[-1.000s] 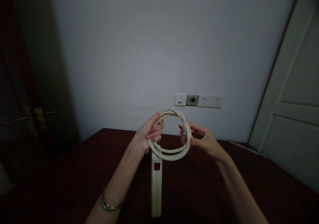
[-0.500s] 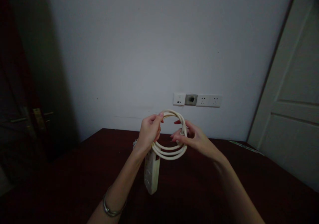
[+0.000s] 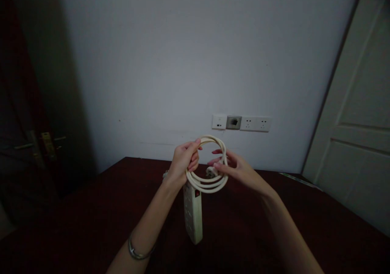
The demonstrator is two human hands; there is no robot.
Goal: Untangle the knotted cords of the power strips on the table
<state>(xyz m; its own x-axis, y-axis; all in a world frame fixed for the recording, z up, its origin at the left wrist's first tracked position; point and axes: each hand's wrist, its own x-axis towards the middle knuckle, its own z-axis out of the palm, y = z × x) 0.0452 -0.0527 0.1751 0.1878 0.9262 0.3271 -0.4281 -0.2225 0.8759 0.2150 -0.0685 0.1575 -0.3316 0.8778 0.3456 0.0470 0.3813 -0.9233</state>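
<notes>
My left hand (image 3: 185, 160) is closed around the left side of a coiled white power cord (image 3: 210, 190), whose loops stand upright above the table. From the coil's lower left a white power strip (image 3: 193, 217) hangs tilted, with a red switch (image 3: 197, 193) near its upper end. My right hand (image 3: 233, 164) grips the right side of the coil between thumb and fingers. Inside the loops, beside the right fingertips, a plug (image 3: 211, 172) shows its pins. Part of the coil is hidden by the left hand.
Below the hands lies a dark red table (image 3: 122, 209). On the wall behind it are white sockets (image 3: 255, 123) and a grey wall plate (image 3: 233, 122). A pale object (image 3: 165, 174) shows partly behind my left wrist. A pale door (image 3: 359, 144) stands at right.
The power strip has swung to the right and slightly lower, and its red switch now shows more. The plug has come into clearer view by the right fingers. Both hands have barely shifted.
</notes>
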